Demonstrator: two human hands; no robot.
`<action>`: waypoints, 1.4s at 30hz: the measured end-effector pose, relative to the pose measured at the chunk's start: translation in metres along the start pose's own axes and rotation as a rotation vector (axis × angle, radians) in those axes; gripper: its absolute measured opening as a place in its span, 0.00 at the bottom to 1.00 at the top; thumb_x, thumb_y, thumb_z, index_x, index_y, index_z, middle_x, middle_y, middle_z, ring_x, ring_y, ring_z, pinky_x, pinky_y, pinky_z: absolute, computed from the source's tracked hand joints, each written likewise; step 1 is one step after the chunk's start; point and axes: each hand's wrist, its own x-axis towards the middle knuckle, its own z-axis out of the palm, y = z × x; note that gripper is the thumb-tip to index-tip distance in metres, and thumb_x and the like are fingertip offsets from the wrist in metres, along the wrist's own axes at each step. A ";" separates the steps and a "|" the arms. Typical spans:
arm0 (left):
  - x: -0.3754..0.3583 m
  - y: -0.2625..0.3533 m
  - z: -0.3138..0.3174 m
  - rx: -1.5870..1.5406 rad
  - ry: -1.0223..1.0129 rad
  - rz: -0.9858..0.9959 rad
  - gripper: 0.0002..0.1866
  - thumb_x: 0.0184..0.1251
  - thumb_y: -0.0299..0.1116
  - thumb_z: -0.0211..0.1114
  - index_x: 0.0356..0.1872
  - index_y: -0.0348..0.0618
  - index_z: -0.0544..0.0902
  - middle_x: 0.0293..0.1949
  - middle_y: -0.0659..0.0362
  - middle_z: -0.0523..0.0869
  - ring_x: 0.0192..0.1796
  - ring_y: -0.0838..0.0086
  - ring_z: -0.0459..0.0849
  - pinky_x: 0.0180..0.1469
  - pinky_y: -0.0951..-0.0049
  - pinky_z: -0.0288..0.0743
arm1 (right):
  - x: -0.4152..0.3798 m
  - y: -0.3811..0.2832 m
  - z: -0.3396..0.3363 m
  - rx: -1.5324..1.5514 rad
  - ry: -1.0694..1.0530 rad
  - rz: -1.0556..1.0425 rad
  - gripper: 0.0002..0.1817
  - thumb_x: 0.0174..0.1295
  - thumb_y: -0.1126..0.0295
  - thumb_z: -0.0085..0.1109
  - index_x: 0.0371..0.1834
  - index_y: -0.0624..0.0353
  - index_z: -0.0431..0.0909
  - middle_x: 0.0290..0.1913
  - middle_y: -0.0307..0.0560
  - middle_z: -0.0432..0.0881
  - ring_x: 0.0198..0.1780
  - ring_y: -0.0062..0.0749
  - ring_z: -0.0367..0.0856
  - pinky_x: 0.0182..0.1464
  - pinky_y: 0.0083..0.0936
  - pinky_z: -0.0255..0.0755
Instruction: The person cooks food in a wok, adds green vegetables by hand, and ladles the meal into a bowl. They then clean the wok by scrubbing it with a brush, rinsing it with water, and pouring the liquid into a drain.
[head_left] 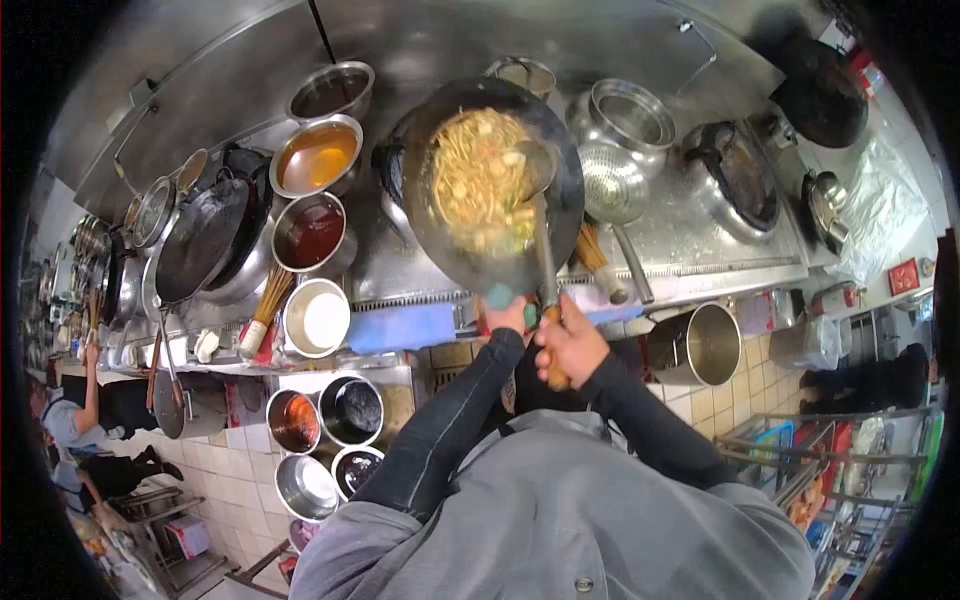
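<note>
A dark wok (563,215) stands over the stove in front of me, holding noodles (478,170) with vegetable pieces. My left hand (507,317) is closed at the wok's near edge, round its handle, which is mostly hidden; a greenish cloth (499,296) shows there. Beside it my right hand (575,345) is wrapped round the wooden end of a ladle (544,250). The ladle's bowl lies inside the wok, at the right side of the noodles.
Left of the wok stand bowls of amber liquid (318,158) and red sauce (309,233), and a white-filled pot (317,318). A perforated strainer (612,182) and bamboo brush (597,262) lie right. A deep pot (712,345) stands lower right. Another person (75,410) is far left.
</note>
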 end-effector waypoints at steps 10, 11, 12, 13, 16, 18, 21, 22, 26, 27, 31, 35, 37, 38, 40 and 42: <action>0.032 0.082 -0.030 -0.880 -0.346 -1.004 0.06 0.59 0.35 0.55 0.31 0.44 0.72 0.25 0.58 0.77 0.27 0.66 0.78 0.31 0.70 0.75 | 0.022 -0.039 -0.028 1.030 -0.508 0.345 0.10 0.66 0.70 0.44 0.45 0.64 0.66 0.31 0.38 0.68 0.23 0.13 0.68 0.23 0.13 0.65; 0.030 0.086 -0.034 -0.872 -0.344 -1.009 0.06 0.59 0.35 0.55 0.31 0.44 0.72 0.25 0.58 0.77 0.27 0.66 0.78 0.31 0.70 0.75 | 0.019 -0.034 -0.027 1.038 -0.507 0.347 0.10 0.66 0.70 0.44 0.45 0.64 0.66 0.31 0.38 0.68 0.23 0.13 0.68 0.23 0.13 0.65; 0.027 0.089 -0.039 -0.816 -0.393 -1.043 0.09 0.59 0.39 0.56 0.33 0.44 0.74 0.27 0.59 0.78 0.31 0.66 0.79 0.34 0.68 0.76 | 0.014 -0.029 -0.025 0.943 -0.479 0.316 0.09 0.66 0.69 0.45 0.45 0.62 0.66 0.30 0.37 0.68 0.22 0.13 0.67 0.22 0.13 0.64; 0.026 0.096 -0.043 -0.758 -0.446 -1.071 0.12 0.60 0.43 0.57 0.34 0.44 0.75 0.30 0.59 0.80 0.35 0.66 0.79 0.38 0.66 0.77 | 0.010 -0.024 -0.023 0.848 -0.454 0.280 0.09 0.66 0.68 0.45 0.45 0.60 0.67 0.30 0.36 0.67 0.22 0.12 0.65 0.22 0.12 0.63; 0.025 0.099 -0.054 -0.607 -0.504 -1.163 0.17 0.58 0.46 0.61 0.42 0.48 0.75 0.38 0.57 0.78 0.40 0.64 0.78 0.43 0.60 0.76 | 0.007 0.007 -0.024 0.781 -0.408 0.285 0.07 0.66 0.67 0.46 0.46 0.52 0.67 0.28 0.34 0.67 0.21 0.14 0.62 0.21 0.14 0.60; 0.026 0.091 -0.055 -0.388 -0.535 -1.170 0.17 0.56 0.45 0.63 0.44 0.51 0.75 0.43 0.57 0.75 0.46 0.63 0.75 0.46 0.56 0.74 | 0.006 0.022 -0.027 0.723 -0.389 0.312 0.08 0.67 0.66 0.46 0.48 0.46 0.66 0.28 0.33 0.66 0.20 0.16 0.61 0.20 0.17 0.58; 0.025 0.055 -0.042 -0.326 -0.419 -1.123 0.16 0.55 0.45 0.62 0.42 0.51 0.75 0.41 0.57 0.75 0.45 0.63 0.74 0.43 0.55 0.74 | 0.005 0.039 -0.029 0.741 -0.447 0.306 0.06 0.66 0.66 0.46 0.45 0.46 0.65 0.26 0.32 0.66 0.20 0.16 0.62 0.20 0.19 0.60; 0.024 0.052 -0.039 -0.415 -0.419 -1.095 0.12 0.55 0.41 0.60 0.38 0.49 0.76 0.39 0.56 0.75 0.41 0.63 0.75 0.38 0.56 0.73 | 0.005 0.042 -0.029 0.754 -0.444 0.311 0.07 0.66 0.66 0.46 0.46 0.45 0.66 0.26 0.32 0.66 0.19 0.16 0.61 0.20 0.19 0.59; 0.026 0.058 -0.047 -0.564 -0.435 -1.026 0.07 0.53 0.36 0.58 0.31 0.47 0.75 0.31 0.57 0.77 0.34 0.65 0.76 0.31 0.68 0.71 | -0.003 0.038 -0.034 0.697 -0.408 0.264 0.10 0.66 0.65 0.47 0.49 0.48 0.67 0.25 0.32 0.64 0.17 0.15 0.59 0.18 0.16 0.57; 0.030 0.059 -0.050 -0.538 -0.446 -1.030 0.07 0.53 0.36 0.58 0.31 0.47 0.75 0.31 0.57 0.77 0.34 0.65 0.76 0.31 0.68 0.71 | -0.008 0.033 -0.036 0.722 -0.403 0.253 0.10 0.66 0.65 0.47 0.49 0.48 0.67 0.25 0.32 0.64 0.17 0.15 0.59 0.18 0.16 0.57; 0.005 0.091 -0.060 -0.641 -0.313 -0.962 0.06 0.55 0.36 0.56 0.25 0.48 0.74 0.22 0.61 0.76 0.26 0.70 0.75 0.31 0.70 0.72 | -0.033 0.026 -0.056 0.973 -0.474 0.326 0.10 0.65 0.66 0.48 0.48 0.52 0.68 0.24 0.32 0.64 0.18 0.12 0.63 0.17 0.13 0.59; -0.039 0.057 -0.095 -0.428 -0.613 -0.696 0.05 0.58 0.34 0.54 0.33 0.47 0.74 0.28 0.62 0.77 0.31 0.74 0.75 0.34 0.69 0.71 | -0.102 0.045 -0.089 1.163 -0.569 0.333 0.12 0.66 0.65 0.47 0.50 0.53 0.68 0.24 0.32 0.64 0.18 0.12 0.62 0.17 0.12 0.57; -0.050 0.035 -0.121 -0.476 -0.764 -0.695 0.06 0.60 0.34 0.52 0.34 0.46 0.75 0.31 0.61 0.79 0.34 0.72 0.78 0.37 0.68 0.73 | -0.149 0.067 -0.110 1.212 -0.741 0.295 0.12 0.67 0.64 0.46 0.51 0.53 0.67 0.25 0.31 0.64 0.18 0.12 0.61 0.17 0.12 0.58; -0.068 0.043 -0.118 -0.450 -0.821 -0.719 0.07 0.60 0.34 0.52 0.34 0.46 0.77 0.33 0.59 0.81 0.34 0.71 0.79 0.37 0.67 0.75 | -0.173 0.083 -0.117 1.226 -0.756 0.262 0.12 0.67 0.64 0.46 0.52 0.52 0.66 0.24 0.31 0.64 0.18 0.12 0.61 0.17 0.13 0.58; -0.106 0.069 -0.096 -0.281 -0.751 -0.831 0.10 0.60 0.40 0.53 0.31 0.46 0.77 0.27 0.60 0.81 0.27 0.73 0.79 0.25 0.75 0.74 | -0.217 0.111 -0.124 1.179 -0.663 0.110 0.04 0.65 0.66 0.46 0.38 0.53 0.66 0.20 0.30 0.63 0.17 0.12 0.61 0.16 0.14 0.57; -0.152 0.088 -0.075 -0.263 -0.929 -0.897 0.12 0.60 0.41 0.53 0.31 0.43 0.76 0.27 0.59 0.81 0.26 0.73 0.79 0.24 0.75 0.73 | -0.266 0.138 -0.125 1.096 -0.421 -0.041 0.04 0.62 0.68 0.48 0.33 0.53 0.65 0.19 0.32 0.64 0.17 0.14 0.62 0.16 0.16 0.58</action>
